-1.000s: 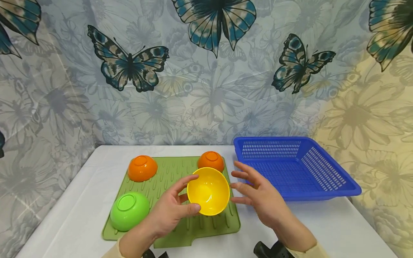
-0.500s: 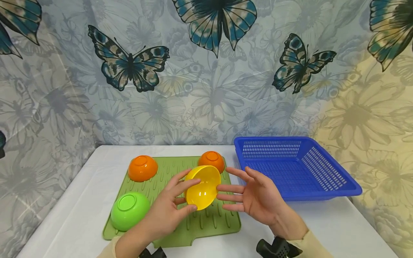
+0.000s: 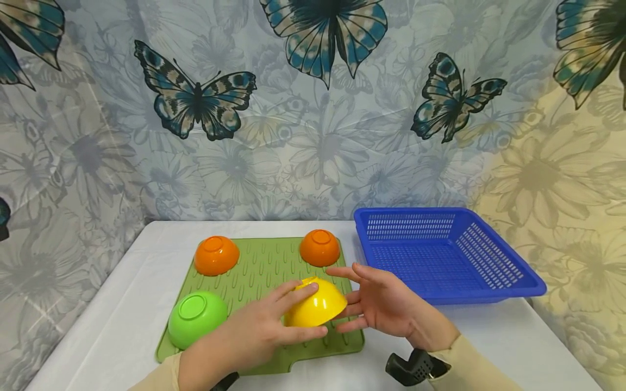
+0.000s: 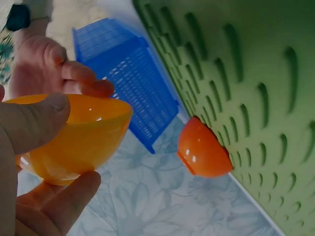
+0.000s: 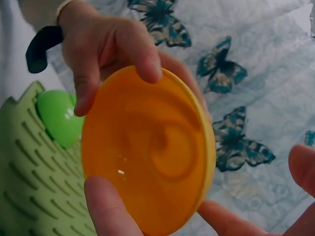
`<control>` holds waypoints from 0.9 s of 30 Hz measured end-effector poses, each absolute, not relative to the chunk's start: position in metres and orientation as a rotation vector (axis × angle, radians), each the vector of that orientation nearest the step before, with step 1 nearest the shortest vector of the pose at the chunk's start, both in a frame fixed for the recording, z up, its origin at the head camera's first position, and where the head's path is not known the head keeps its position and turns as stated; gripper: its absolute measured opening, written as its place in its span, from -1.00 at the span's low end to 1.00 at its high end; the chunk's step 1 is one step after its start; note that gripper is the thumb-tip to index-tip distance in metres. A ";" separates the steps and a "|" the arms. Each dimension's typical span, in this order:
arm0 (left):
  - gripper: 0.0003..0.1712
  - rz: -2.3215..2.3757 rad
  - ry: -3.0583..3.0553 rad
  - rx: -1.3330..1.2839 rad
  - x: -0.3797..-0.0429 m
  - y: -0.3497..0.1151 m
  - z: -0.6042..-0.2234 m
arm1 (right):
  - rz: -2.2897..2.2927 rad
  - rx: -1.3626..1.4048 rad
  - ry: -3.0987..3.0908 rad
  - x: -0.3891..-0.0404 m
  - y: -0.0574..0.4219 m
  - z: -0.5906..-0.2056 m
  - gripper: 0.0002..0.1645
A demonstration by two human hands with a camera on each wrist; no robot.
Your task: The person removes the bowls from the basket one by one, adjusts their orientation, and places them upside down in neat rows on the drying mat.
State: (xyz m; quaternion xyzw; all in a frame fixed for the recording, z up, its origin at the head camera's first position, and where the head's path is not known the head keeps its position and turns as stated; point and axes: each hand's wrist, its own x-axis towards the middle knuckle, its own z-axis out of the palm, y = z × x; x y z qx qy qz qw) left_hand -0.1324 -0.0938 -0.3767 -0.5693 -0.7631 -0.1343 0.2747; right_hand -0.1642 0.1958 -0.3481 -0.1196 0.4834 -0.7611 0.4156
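Note:
A glossy yellow bowl [image 3: 317, 305] is held over the green drying mat by my left hand [image 3: 266, 326], thumb at the rim and fingers on the outer wall near the base. In the head view the bowl is tipped with its base up and its mouth down. The right wrist view looks into its hollow, where the bowl [image 5: 142, 147] shows a round base ring. My right hand [image 3: 386, 307] is at the bowl's right edge, palm turned toward it, fingers spread and reaching to the rim. Some of its fingertips are hidden behind the bowl.
On the green mat [image 3: 264, 260], an orange bowl [image 3: 217, 255] and another orange bowl [image 3: 320, 248] sit upside down at the back corners. A larger green bowl [image 3: 198, 320] lies inverted at front left. A blue plastic basket [image 3: 489, 296] stands on the right of the white table [image 3: 146, 271].
My left hand has turned the yellow bowl from mouth facing me to base up. My right hand has rolled palm inward and come closer to the bowl. The other bowls stayed put.

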 end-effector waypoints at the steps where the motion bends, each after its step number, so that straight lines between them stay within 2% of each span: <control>1: -0.18 -0.297 -2.037 -1.547 -0.132 -0.094 -0.377 | -1.895 -0.312 1.235 -0.164 0.195 -0.349 -0.25; 9: -0.33 0.143 -1.880 -1.607 -0.128 -0.088 -0.376 | -1.809 -0.313 1.350 -0.161 0.192 -0.356 -0.32; 19: -0.36 0.346 -1.839 -1.639 -0.123 -0.082 -0.371 | -1.758 -0.247 1.479 -0.159 0.188 -0.360 -0.63; 22: -0.37 0.370 -1.825 -1.645 -0.123 -0.080 -0.371 | -1.765 -0.219 1.503 -0.158 0.186 -0.360 -0.66; 27: -0.44 0.250 -1.891 -1.669 -0.124 -0.078 -0.372 | -1.815 -0.192 1.536 -0.158 0.184 -0.360 -0.60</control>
